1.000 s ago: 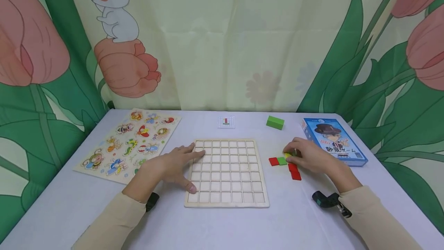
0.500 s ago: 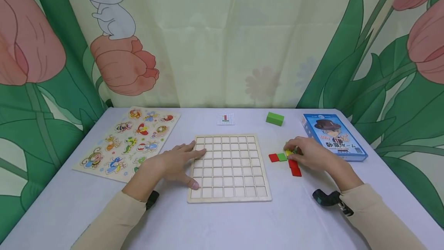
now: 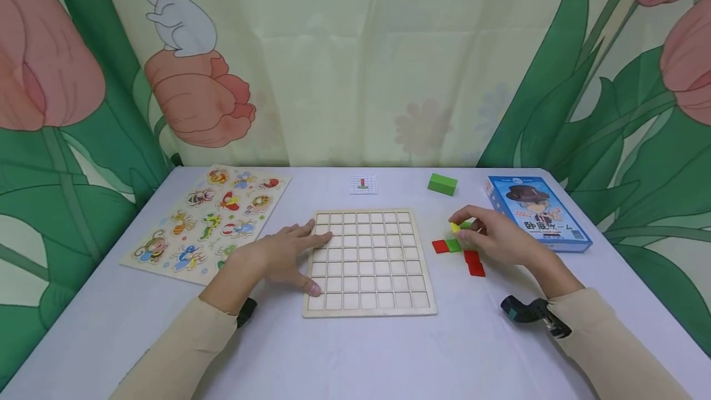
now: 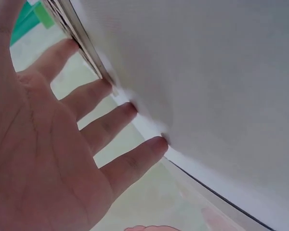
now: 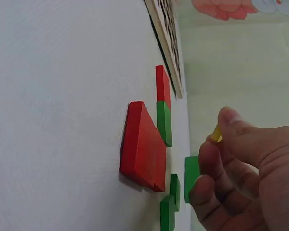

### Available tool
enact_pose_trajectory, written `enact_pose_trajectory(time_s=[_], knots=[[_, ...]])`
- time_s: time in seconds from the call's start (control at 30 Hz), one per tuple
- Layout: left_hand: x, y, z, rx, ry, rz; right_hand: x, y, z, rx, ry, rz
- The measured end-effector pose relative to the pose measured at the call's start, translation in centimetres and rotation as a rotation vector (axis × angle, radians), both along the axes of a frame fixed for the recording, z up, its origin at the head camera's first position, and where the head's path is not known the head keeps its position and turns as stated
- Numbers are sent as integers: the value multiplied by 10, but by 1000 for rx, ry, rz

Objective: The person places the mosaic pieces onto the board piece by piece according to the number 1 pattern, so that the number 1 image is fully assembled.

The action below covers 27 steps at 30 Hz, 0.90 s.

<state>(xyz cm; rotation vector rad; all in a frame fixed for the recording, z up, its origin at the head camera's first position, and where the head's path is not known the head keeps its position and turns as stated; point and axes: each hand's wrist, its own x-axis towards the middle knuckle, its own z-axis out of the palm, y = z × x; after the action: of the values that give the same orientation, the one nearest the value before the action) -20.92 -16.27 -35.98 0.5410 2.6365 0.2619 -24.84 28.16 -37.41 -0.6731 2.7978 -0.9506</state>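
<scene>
My left hand [image 3: 283,258] rests at the left edge of a wooden grid board [image 3: 369,313], fingers spread, thumb and index finger over its rim. In the left wrist view its fingers [image 4: 135,161] are nearly straight and hold nothing. Between thumb and fingertips my right hand [image 3: 494,236] pinches a small yellow tile [image 5: 216,134], raised above the table. Below it lie two red tiles [image 3: 474,263] end to end, and to their left a green tile [image 3: 453,245] against another red tile [image 3: 440,246]. More green tiles [image 5: 167,211] sit beyond, partly hidden by the hand in the head view.
A green block [image 3: 442,184] stands at the back, right of a small printed grid card [image 3: 363,184]. A blue game box [image 3: 539,212] lies at the right, close behind the right hand. An insect picture board [image 3: 208,224] lies at the left, partly under the left forearm.
My right hand has lifted the yellow tile up and slightly left, away from the red tiles. My left hand stays at the board's edge. The head view has tilted slightly.
</scene>
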Motion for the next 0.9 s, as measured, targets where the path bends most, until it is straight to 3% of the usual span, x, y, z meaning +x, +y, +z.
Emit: enact_pose_trajectory(time_s=[0.37, 0.9], knots=[[2, 1, -4, 21, 25, -22, -7, -16, 10, -229, -14, 77], [1, -5, -3, 45, 35, -54, -24, -73, 16, -272, -14, 178]])
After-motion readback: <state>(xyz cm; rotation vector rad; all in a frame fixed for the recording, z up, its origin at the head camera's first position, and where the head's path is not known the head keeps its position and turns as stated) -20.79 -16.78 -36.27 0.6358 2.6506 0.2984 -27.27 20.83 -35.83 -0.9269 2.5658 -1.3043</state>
